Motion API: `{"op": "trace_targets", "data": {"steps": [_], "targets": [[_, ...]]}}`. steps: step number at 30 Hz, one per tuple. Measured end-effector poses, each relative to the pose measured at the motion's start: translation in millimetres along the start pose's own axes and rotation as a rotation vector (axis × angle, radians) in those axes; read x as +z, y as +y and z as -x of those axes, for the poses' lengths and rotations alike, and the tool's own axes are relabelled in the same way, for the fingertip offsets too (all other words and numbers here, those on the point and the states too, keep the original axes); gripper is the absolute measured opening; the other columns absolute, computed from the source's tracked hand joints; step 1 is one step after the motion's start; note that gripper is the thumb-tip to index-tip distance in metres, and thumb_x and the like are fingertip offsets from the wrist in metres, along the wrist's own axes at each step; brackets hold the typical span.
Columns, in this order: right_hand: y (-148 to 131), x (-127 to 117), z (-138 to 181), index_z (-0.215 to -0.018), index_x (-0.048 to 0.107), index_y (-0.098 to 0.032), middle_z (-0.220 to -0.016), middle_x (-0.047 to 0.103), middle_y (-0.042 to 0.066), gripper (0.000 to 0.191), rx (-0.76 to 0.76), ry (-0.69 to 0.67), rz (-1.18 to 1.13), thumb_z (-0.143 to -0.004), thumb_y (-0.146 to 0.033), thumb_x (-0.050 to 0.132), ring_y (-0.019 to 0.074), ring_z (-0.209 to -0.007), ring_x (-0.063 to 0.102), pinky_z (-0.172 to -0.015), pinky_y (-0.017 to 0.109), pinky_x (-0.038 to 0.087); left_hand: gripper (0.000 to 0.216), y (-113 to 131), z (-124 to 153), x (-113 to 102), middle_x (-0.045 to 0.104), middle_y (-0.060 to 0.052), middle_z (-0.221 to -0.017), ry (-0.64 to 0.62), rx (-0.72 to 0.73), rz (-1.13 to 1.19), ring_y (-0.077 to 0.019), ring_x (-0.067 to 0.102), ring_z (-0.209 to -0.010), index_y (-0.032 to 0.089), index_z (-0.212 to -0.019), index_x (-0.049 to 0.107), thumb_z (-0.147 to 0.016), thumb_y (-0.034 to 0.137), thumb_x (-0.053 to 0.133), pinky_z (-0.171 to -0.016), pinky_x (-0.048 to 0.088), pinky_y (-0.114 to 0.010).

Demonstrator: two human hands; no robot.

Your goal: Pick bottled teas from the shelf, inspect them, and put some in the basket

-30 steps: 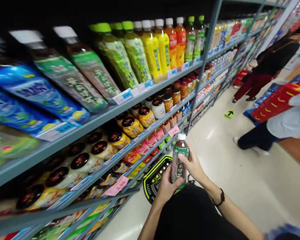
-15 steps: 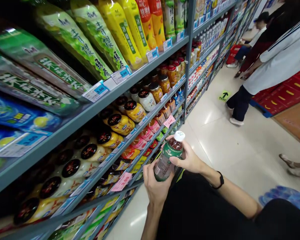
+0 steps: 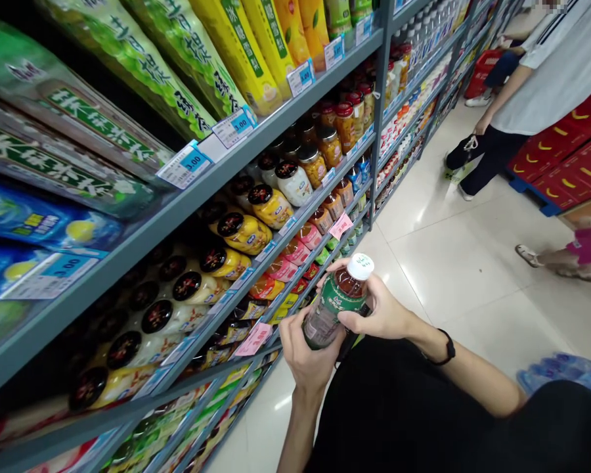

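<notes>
Both my hands, left hand (image 3: 308,355) low and right hand (image 3: 385,314) nearer the cap (image 3: 360,267), hold the bottle (image 3: 335,299) below frame centre; upright a second ago, it now leans, showing me its top.

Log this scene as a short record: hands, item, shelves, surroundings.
Left hand: grips the bottle low down
Right hand: holds it near the top; dark band on wrist
Bottle: tilted, white cap on, green label
Shelves: bottled drinks above, jars below
Floor: pale, shiny tiles
Nearby: person in a pale top, beside red boxes
</notes>
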State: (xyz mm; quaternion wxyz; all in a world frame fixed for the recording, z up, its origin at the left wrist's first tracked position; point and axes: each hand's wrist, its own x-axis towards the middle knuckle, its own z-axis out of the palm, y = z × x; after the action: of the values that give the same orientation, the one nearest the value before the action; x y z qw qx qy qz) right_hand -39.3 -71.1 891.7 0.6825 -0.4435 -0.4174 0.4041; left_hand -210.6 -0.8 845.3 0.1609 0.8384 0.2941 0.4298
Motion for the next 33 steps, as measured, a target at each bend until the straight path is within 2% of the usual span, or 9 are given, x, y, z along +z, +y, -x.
{"op": "trace_targets", "data": {"steps": [3, 9, 13, 16, 18, 22, 25, 28, 33], "targets": [[-1.4, 1.4, -1.7, -0.137, 0.051, -0.019, -0.130, 0.063, 0.014, 0.063, -0.018, 0.003, 0.006, -0.082, -0.028, 0.080, 0.0301, -0.128, 0.058, -0.114, 0.048, 0.047, 0.053, -0.3, 0.1, -1.6, 0.060, -0.011, -0.107, -0.008, -0.010, 0.000, -0.0247, 0.061, -0.097, 0.011, -0.123, 0.061, -0.080, 0.026, 0.089, -0.089, 0.053, -0.036], [-1.2, 2.8, 0.0, -0.143, 0.048, -0.020, -0.134, 0.062, 0.014, 0.065, 0.043, -0.018, -0.084, -0.089, -0.034, 0.081, 0.0295, -0.128, 0.061, -0.108, 0.045, 0.052, 0.052, 3.8, 1.3, -7.4, 0.058, -0.008, -0.107, -0.070, -0.102, 0.045, -0.0233, 0.060, -0.098, 0.014, -0.124, 0.060, -0.080, 0.025, 0.087, -0.089, 0.051, -0.034], [8.0, -7.9, 3.0, -0.157, 0.043, -0.023, -0.151, 0.055, 0.012, 0.075, 0.089, 0.008, -0.187, -0.097, -0.059, 0.070, 0.0310, -0.144, 0.049, -0.121, 0.047, 0.041, 0.046, 7.7, -1.4, -19.5, 0.062, -0.006, -0.105, -0.360, -0.372, 0.212, -0.0243, 0.062, -0.100, 0.018, -0.116, 0.063, -0.080, 0.035, 0.087, -0.089, 0.050, -0.034], [15.4, -17.0, 2.5, -0.162, 0.042, -0.026, -0.153, 0.056, 0.011, 0.068, 0.173, 0.013, -0.189, -0.106, -0.063, 0.052, 0.0300, -0.133, 0.059, -0.109, 0.046, 0.051, 0.047, 6.5, 0.3, -28.3, 0.068, -0.009, -0.117, -0.554, -0.614, 0.477, -0.0283, 0.064, -0.111, 0.017, -0.122, 0.065, -0.089, 0.047, 0.079, -0.098, 0.050, -0.037], [16.9, -19.0, 0.8, -0.163, 0.043, -0.027, -0.149, 0.060, 0.011, 0.065, 0.220, 0.015, -0.177, -0.108, -0.061, 0.049, 0.0288, -0.128, 0.063, -0.101, 0.043, 0.055, 0.057, 4.7, 3.5, -32.0, 0.068, -0.012, -0.134, -0.602, -0.751, 0.675, -0.0305, 0.063, -0.124, 0.017, -0.136, 0.062, -0.094, 0.054, 0.073, -0.107, 0.048, -0.038], [14.6, -13.4, -1.7, -0.160, 0.049, -0.023, -0.143, 0.064, 0.012, 0.069, 0.250, 0.038, -0.135, -0.104, -0.063, 0.056, 0.0280, -0.123, 0.065, -0.098, 0.040, 0.056, 0.076, 2.9, 11.3, -35.2, 0.049, -0.012, -0.162, -0.598, -0.828, 0.842, -0.0320, 0.040, -0.154, 0.019, -0.156, 0.049, -0.095, 0.059, 0.071, -0.126, 0.034, -0.038], [15.9, -5.8, 2.2, -0.159, 0.052, -0.022, -0.140, 0.066, 0.012, 0.073, 0.263, 0.060, -0.093, -0.101, -0.067, 0.058, 0.0283, -0.121, 0.063, -0.103, 0.042, 0.053, 0.079, 3.8, 19.5, -35.3, 0.047, -0.012, -0.163, -0.611, -0.830, 0.894, -0.0345, 0.033, -0.157, 0.020, -0.158, 0.049, -0.095, 0.063, 0.070, -0.130, 0.028, -0.043], [25.5, 0.6, 9.6, -0.156, 0.056, -0.022, -0.133, 0.069, 0.012, 0.072, 0.290, 0.114, -0.100, -0.100, -0.069, 0.058, 0.0291, -0.120, 0.064, -0.107, 0.045, 0.050, 0.077, 2.0, 29.7, -31.3, 0.058, -0.014, -0.153, -0.575, -0.927, 0.967, -0.0391, 0.040, -0.153, 0.018, -0.145, 0.064, -0.089, 0.070, 0.072, -0.130, 0.028, -0.050], [65.5, -3.9, 5.4, -0.151, 0.062, -0.022, -0.122, 0.071, 0.015, 0.076, 0.269, 0.184, -0.249, -0.095, -0.074, 0.061, 0.0309, -0.103, 0.071, -0.097, 0.050, 0.058, 0.079, -16.1, 34.8, -23.3, 0.075, -0.018, -0.121, -0.440, -1.096, 1.190, -0.0458, 0.055, -0.138, 0.014, -0.108, 0.079, -0.071, 0.084, 0.078, -0.121, 0.042, -0.056]]}}
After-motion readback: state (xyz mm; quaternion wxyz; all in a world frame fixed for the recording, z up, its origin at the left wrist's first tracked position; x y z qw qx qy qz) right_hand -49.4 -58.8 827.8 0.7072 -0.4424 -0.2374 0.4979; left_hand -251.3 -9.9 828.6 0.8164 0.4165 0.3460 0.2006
